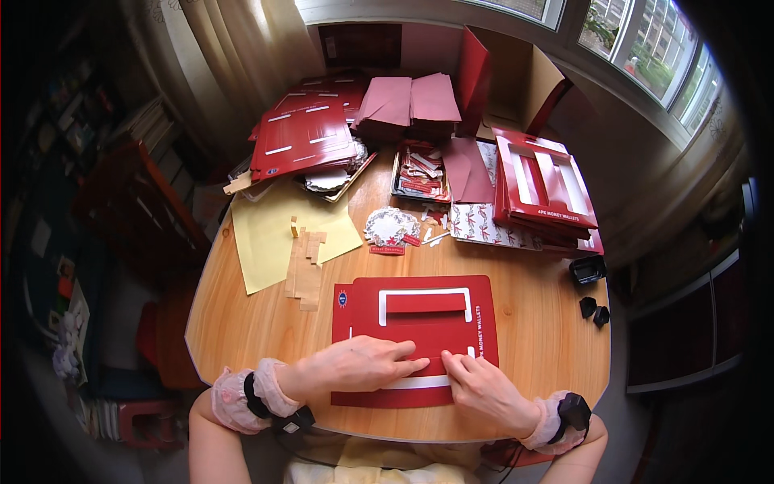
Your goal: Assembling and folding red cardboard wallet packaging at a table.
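A red cardboard packaging sheet (415,331) lies flat near the table's front edge. It has two white-edged cut-outs with red strips; the upper strip (426,303) stands slightly raised. My left hand (359,367) rests over the sheet's lower left part, fingers stretched toward the lower strip (427,367), holding nothing. At that strip's right end, my right hand (485,389) has its thumb and fingertips drawn together on the red card. The exact grip under the fingertips is partly hidden.
Beyond the sheet lie wreath-shaped paper cut-outs (393,226), yellow paper (270,242) and tan tape strips (305,270). Stacked red sheets (302,137), pink envelopes (411,101), a tray of small tags (422,172), folded red packs (548,177) and an open box (508,77) stand behind. Black containers (588,269) sit right.
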### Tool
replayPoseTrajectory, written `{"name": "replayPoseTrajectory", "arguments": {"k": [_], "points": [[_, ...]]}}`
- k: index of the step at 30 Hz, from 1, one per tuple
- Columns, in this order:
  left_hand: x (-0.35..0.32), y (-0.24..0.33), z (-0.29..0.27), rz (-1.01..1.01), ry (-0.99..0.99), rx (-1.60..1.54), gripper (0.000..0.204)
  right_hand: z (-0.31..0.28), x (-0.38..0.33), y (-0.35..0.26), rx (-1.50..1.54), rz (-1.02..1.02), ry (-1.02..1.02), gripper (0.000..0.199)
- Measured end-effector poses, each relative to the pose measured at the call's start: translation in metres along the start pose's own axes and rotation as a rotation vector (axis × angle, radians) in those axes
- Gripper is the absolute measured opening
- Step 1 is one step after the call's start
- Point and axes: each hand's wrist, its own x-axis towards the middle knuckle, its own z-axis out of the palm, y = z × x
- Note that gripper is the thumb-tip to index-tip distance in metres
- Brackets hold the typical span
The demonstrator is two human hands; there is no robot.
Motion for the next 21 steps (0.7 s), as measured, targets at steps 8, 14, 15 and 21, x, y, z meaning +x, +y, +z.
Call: {"name": "replayPoseTrajectory", "arguments": {"k": [8,14,15,21], "points": [[-0.006,-0.014,-0.017,0.004,0.015,-0.027,0.04,-0.002,-0.009,0.003,-0.084,0.075,-0.054,0.041],[-0.005,-0.025,-0.016,-0.007,0.103,-0.086,0.027,-0.006,-0.009,0.004,-0.06,0.076,-0.054,0.039],[-0.006,-0.026,-0.016,-0.001,0.116,-0.112,0.026,-0.007,-0.008,0.004,-0.056,0.072,-0.063,0.039],[-0.004,-0.031,-0.012,0.063,0.218,-0.159,0.036,-0.006,-0.007,0.012,0.013,0.004,-0.033,0.039]]}}
